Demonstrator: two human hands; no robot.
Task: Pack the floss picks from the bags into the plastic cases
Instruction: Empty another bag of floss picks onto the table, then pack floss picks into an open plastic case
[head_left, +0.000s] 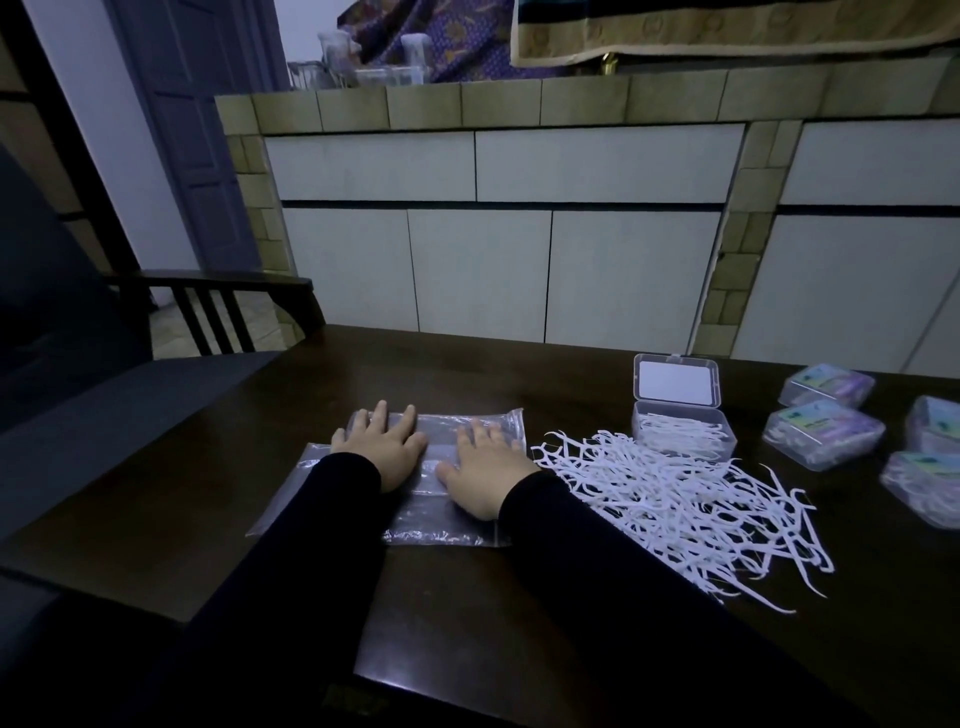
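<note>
Head view: the left hand (382, 447) and right hand (485, 470) lie flat, fingers straight and spread, pressing an emptied clear bag (415, 512) onto the dark table (234, 467). The floss picks (675, 499) lie in a loose heap just right of the bag, beside an open case (683, 426) that is partly filled. Closed cases (823, 434) stand further right. The picks are likely light, springy and prone to tangling; gather small bunches by the handles.
</note>
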